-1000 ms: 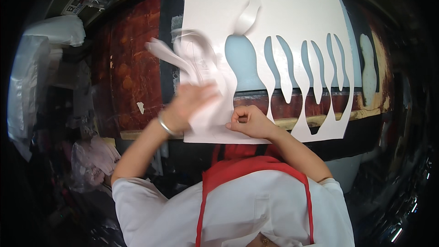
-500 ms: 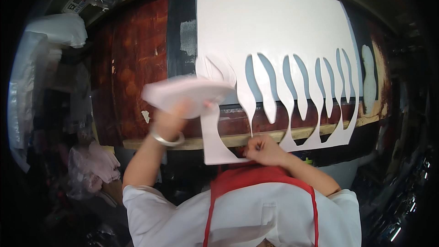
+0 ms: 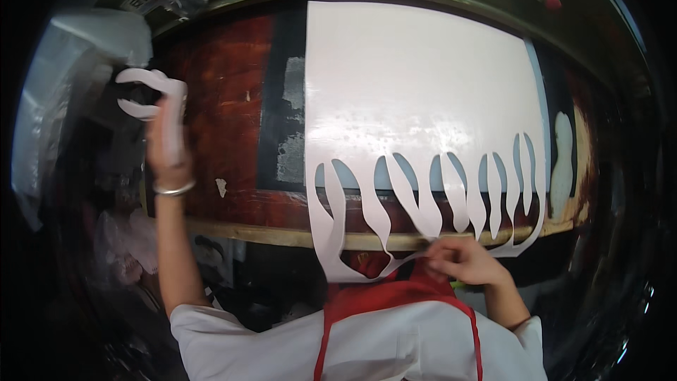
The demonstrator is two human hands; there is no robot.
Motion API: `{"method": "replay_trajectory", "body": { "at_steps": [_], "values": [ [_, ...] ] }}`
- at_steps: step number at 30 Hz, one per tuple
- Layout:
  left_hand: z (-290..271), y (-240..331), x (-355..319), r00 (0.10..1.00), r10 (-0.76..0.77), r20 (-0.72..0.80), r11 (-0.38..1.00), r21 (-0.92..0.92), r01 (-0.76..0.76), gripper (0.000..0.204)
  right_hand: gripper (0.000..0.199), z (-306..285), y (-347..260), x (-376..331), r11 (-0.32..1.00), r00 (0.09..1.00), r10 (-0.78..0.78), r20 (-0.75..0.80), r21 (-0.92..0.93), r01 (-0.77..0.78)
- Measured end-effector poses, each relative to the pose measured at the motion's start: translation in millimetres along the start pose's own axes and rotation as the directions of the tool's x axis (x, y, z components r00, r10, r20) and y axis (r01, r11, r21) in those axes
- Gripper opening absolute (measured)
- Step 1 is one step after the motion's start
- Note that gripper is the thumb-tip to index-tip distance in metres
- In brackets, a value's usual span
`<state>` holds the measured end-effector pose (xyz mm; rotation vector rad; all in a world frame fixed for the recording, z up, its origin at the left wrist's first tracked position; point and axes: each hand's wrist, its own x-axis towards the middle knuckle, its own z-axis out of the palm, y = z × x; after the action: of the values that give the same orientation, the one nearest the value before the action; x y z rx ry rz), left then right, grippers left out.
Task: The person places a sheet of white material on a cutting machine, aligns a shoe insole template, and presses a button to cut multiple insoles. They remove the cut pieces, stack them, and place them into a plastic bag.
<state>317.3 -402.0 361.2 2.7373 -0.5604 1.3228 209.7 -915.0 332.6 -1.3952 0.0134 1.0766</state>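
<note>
**Cut pieces carried off to the left**

The left hand (image 3: 168, 142) is now lifted high and far out to the left, away from the white sheet (image 3: 416, 92). One second ago it was pressing on the sheet's lower left corner. It holds the curved white cut-out pieces (image 3: 144, 92), which before were lying on the sheet. The left part of the sheet now shows open leaf-shaped holes. The right hand (image 3: 462, 259) is moved a little lower, to the sheet's bottom edge at the worktop (image 3: 233, 120) front.
</note>
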Motion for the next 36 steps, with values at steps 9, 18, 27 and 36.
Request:
{"method": "replay_trajectory", "body": {
  "at_steps": [9,18,27,36],
  "values": [
    [34.1,55.0,-97.9,0.658,-0.154,0.737,0.98,0.028,0.198,0.067,0.014,-167.0,53.1,-83.7,0.972,0.567,-0.222,-0.793,-0.136,0.19],
    [59.0,194.5,-20.6,0.609,-0.213,0.764,0.9,-0.089,0.426,0.061,0.062,-315.9,163.4,-119.3,0.536,0.187,-0.588,-0.787,-0.552,-0.639],
    [103.4,245.1,-36.0,0.633,-0.363,0.684,0.912,0.12,0.393,0.057,0.1,-303.7,135.9,-101.5,0.609,0.313,-0.593,-0.742,-0.667,-0.428],
    [101.4,209.3,-28.3,0.706,-0.243,0.666,0.941,-0.016,0.339,0.044,0.077,-249.8,71.7,-93.6,0.916,0.213,-0.368,-0.905,-0.314,0.248]
  ]
}}
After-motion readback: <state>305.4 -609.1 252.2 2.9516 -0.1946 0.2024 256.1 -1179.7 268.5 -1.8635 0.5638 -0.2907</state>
